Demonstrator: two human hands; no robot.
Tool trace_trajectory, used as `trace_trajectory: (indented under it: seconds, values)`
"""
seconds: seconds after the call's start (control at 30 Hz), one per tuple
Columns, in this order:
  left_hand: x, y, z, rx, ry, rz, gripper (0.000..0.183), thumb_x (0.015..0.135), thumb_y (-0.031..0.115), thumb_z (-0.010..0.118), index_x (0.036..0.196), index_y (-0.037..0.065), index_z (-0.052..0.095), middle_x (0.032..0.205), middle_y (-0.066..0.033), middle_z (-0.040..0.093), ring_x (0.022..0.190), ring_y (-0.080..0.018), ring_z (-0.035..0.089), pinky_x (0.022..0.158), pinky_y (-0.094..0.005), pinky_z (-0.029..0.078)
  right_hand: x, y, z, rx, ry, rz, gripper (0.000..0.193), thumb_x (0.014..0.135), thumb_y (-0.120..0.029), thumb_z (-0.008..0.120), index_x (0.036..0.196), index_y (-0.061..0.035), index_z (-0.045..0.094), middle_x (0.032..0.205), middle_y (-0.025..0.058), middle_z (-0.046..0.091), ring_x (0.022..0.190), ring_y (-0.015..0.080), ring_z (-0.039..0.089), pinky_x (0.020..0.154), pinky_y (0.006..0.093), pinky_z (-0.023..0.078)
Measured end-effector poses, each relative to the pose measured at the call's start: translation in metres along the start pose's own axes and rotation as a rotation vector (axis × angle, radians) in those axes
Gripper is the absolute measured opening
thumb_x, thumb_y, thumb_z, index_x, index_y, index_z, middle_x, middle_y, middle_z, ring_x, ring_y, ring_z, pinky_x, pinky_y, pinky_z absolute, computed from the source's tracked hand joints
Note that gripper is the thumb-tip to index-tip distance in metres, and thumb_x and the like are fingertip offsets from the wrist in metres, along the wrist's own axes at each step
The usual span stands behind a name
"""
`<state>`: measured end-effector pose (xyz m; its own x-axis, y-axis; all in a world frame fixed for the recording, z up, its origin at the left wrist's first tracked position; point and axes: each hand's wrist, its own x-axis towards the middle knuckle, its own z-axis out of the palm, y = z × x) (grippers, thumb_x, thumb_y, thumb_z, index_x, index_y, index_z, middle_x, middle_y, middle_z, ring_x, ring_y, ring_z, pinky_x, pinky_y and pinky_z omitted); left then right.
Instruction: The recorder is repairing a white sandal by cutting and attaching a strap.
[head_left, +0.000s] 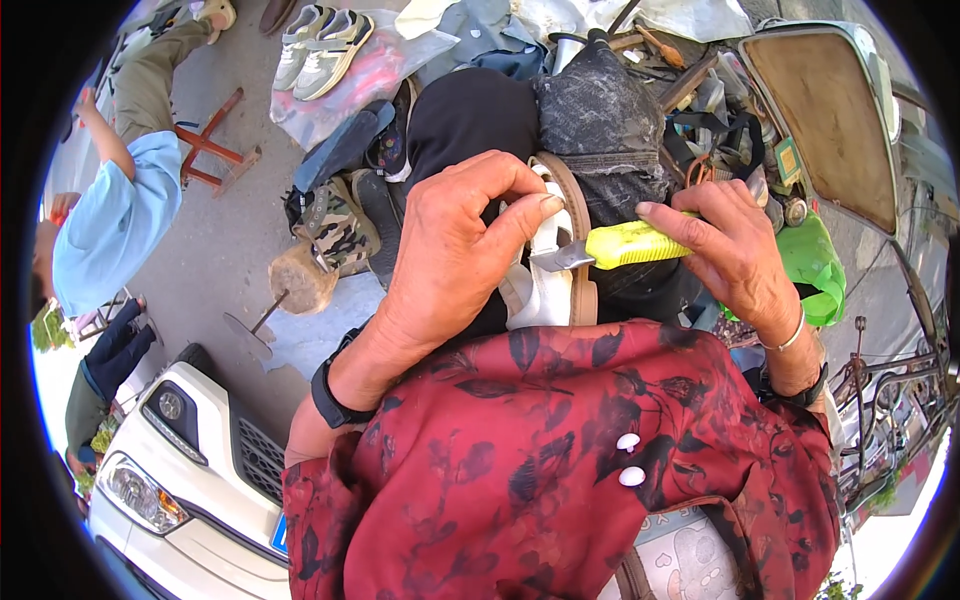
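A white sandal (pixel 545 298) with a brown sole edge lies across my lap, over dark clothing. My left hand (pixel 450 245) is closed, thumb and forefinger pinched at the sandal's upper strap. From the other side, my right hand (pixel 735 250) grips a yellow utility knife (pixel 635 244). Its grey blade points left and overlaps the sandal's straps; whether it touches them I cannot tell. Red leaf-patterned cloth (pixel 520 430) covers my front, just below the sandal.
Grey-and-white sneakers (pixel 325 55) rest on plastic at the far left, with a camouflage shoe (pixel 340 228) nearer. Tools and scraps lie beside an open case lid (pixel 825 120) and a green bag (pixel 810 265). A white car (pixel 170 480) and a seated person (pixel 120 210) are to the left.
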<state>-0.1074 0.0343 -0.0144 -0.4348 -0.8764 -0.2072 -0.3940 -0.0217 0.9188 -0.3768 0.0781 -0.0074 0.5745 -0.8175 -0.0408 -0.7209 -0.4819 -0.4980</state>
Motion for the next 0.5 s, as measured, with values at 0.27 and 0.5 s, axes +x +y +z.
trace_trajectory:
  seconds: [0.27, 0.5]
  values:
    - [0.0014, 0.0010, 0.0008, 0.010, -0.012, -0.007, 0.008, 0.084, 0.005, 0.064, 0.083, -0.002, 0.063, 0.074, -0.0033, 0.061, 0.071, -0.0084, 0.056, 0.065, -0.0238, 0.044, -0.0019, 0.0009, 0.0007, -0.006, 0.016, 0.003, 0.054, 0.070, -0.005, 0.066, 0.122, -0.0198, 0.061, 0.090, 0.0041, 0.054, 0.083, 0.0241, 0.053, 0.073, 0.0367, 0.039]
    - [0.0016, -0.0018, 0.0023, 0.014, -0.013, 0.012, 0.008, 0.084, 0.006, 0.065, 0.083, -0.002, 0.063, 0.074, -0.0034, 0.061, 0.070, -0.0085, 0.056, 0.064, -0.0240, 0.043, -0.0027, 0.0023, 0.0017, 0.011, 0.017, 0.012, 0.054, 0.070, -0.004, 0.066, 0.121, -0.0189, 0.061, 0.090, 0.0043, 0.054, 0.082, 0.0241, 0.053, 0.074, 0.0365, 0.040]
